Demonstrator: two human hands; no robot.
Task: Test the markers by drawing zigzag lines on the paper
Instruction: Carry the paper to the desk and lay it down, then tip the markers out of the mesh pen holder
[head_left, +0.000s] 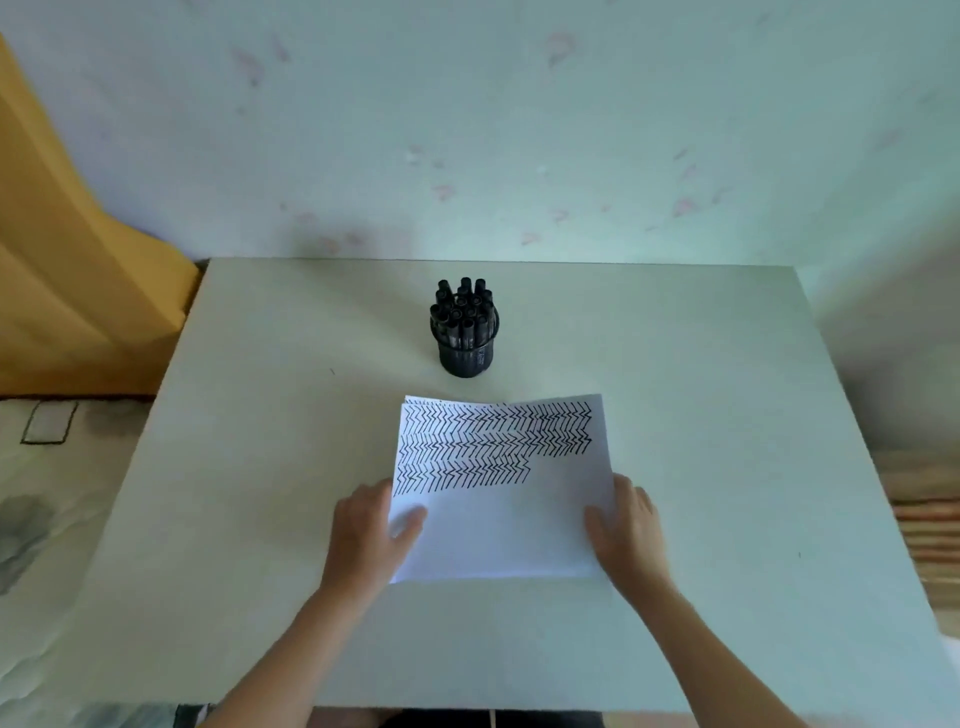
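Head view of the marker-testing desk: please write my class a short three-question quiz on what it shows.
1. True or false: the left hand and right hand both hold the paper.
2. Where are the markers? A) lying on the paper B) standing in the black holder C) in a hand
3. Fill in: the zigzag lines cover the paper's ___ part, the part farther from the person.

Key: 1 true; 2 B; 3 upper.
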